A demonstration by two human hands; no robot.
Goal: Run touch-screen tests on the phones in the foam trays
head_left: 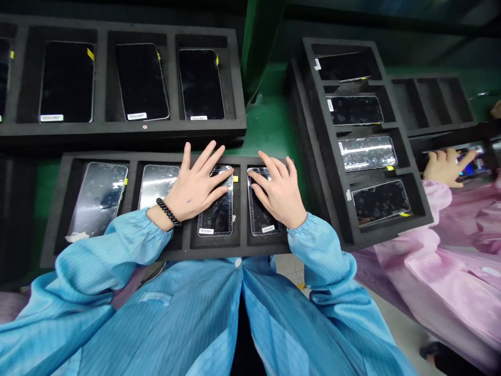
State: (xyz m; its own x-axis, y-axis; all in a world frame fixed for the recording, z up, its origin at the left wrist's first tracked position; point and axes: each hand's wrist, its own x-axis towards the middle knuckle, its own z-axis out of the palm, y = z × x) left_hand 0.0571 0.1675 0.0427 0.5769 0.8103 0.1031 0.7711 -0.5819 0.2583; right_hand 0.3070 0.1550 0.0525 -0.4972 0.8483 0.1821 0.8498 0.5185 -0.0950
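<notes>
Right in front of me lies a black foam tray (pixel 156 255) with several compartments, each holding a smartphone. My left hand (pixel 198 183), with a black braided band at the wrist, is spread over the second and third compartments. Its thumb side reaches over a phone (pixel 219 219) whose lit screen shows a grid border, a white label and a yellow tab. My right hand (pixel 279 190) has its fingers apart over the rightmost phone (pixel 266 222), which shows the same border. The second phone (pixel 156 177) is partly covered by my left hand, and the leftmost phone (pixel 99 193) lies uncovered.
Behind stands another foam tray (pixel 117 128) with dark-screened phones. To the right, stacked trays (pixel 354 237) hold several phones lying sideways. A tray with bare slots (pixel 438 104) sits farther right, near a co-worker's hand (pixel 444 166) in a pink sleeve. A green post (pixel 262 36) rises behind.
</notes>
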